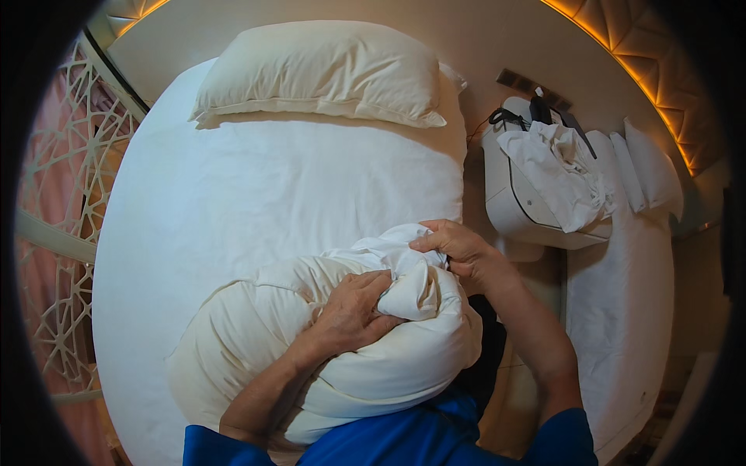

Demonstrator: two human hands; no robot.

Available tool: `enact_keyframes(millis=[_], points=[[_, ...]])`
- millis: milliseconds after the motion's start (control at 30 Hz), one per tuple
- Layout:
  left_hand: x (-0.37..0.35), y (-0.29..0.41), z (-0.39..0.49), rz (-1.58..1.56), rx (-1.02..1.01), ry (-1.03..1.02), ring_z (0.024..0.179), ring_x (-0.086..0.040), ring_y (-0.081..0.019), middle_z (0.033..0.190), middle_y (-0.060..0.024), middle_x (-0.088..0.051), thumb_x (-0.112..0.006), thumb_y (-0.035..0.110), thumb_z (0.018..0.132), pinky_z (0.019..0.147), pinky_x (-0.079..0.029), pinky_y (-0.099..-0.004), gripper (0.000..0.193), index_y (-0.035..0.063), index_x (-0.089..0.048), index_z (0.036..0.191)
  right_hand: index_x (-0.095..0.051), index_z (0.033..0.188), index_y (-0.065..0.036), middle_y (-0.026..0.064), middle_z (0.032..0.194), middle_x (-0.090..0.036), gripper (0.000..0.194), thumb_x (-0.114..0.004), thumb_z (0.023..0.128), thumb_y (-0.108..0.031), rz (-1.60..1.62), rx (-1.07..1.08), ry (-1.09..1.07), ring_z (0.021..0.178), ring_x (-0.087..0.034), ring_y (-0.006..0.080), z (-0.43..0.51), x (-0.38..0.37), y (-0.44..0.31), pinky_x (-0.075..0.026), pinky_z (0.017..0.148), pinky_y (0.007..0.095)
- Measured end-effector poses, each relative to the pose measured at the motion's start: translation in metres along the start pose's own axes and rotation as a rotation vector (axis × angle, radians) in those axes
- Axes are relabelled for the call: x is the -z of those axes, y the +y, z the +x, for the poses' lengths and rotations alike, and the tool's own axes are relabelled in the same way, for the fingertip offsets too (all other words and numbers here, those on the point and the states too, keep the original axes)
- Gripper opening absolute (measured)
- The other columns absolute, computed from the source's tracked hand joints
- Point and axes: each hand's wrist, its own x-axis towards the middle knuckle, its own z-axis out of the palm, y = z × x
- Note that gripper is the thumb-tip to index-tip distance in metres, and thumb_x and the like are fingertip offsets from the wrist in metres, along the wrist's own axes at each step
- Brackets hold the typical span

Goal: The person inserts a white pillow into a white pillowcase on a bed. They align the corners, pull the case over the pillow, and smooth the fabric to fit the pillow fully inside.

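Note:
A cream pillow [396, 361] lies bunched against my body at the near edge of the bed. My left hand [358, 306] grips a folded corner [411, 294] of it, with the fingertips partly hidden in the fabric. White cloth [390, 247], which looks like a pillowcase, is gathered at the pillow's far right end. My right hand [457, 244] pinches the edge of this cloth between thumb and fingers. How far the cloth reaches over the pillow cannot be made out.
A second cream pillow [320, 73] rests at the head of the white-sheeted bed [192, 192]. To the right stands a white nightstand [507, 209] bearing crumpled white linen [553, 169] and a black cord [507, 116]. Beyond it is another bed [618, 297] with white pillows [653, 169]. A lattice screen [76, 145] borders the left.

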Motion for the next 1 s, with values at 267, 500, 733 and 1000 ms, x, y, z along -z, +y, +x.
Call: enact_keyframes(millis=[267, 500, 733, 1000], points=[[-0.009, -0.02, 0.009, -0.02, -0.113, 0.08, 0.124, -0.056, -0.0437, 0.133, -0.0222, -0.06, -0.079, 0.021, 0.081, 0.101, -0.044, -0.0482, 0.048, 0.0012, -0.06, 0.121, -0.063, 0.121, 0.013, 0.0195, 0.114, -0.071, 0.036, -0.071, 0.094, -0.01, 0.174, -0.104, -0.047, 0.099, -0.072, 0.023, 0.007, 0.008, 0.001, -0.061, 0.088, 0.0352], [-0.005, -0.019, 0.011, 0.038, -0.089, 0.036, 0.128, -0.054, -0.0428, 0.137, -0.0242, -0.058, -0.078, 0.022, 0.08, 0.103, -0.041, -0.0495, 0.055, -0.0019, -0.056, 0.125, -0.065, 0.116, 0.012, 0.0187, 0.11, -0.072, 0.037, -0.077, 0.091, -0.013, 0.027, -0.287, 0.005, 0.094, -0.074, 0.02, 0.0, 0.007, -0.004, -0.063, 0.081, 0.0315], [-0.009, -0.032, 0.01, 0.094, -0.126, 0.018, 0.125, -0.056, -0.0431, 0.136, -0.0284, -0.058, -0.079, 0.026, 0.081, 0.1, -0.043, -0.0486, 0.065, -0.0051, -0.053, 0.132, -0.061, 0.12, 0.011, 0.019, 0.111, -0.071, 0.037, -0.073, 0.088, -0.002, 0.177, -0.141, 0.075, 0.096, -0.073, 0.0248, 0.02, 0.015, 0.001, -0.061, 0.09, 0.0361], [0.0, -0.038, 0.019, -0.128, 0.057, 0.023, 0.121, -0.056, -0.0452, 0.134, -0.0272, -0.059, -0.082, 0.033, 0.082, 0.101, -0.045, -0.0509, 0.072, -0.0055, -0.053, 0.136, -0.061, 0.121, 0.01, 0.0188, 0.11, -0.071, 0.034, -0.07, 0.091, -0.002, 0.363, -0.094, -0.031, 0.098, -0.073, 0.0271, 0.035, 0.012, 0.005, -0.061, 0.092, 0.0386]])
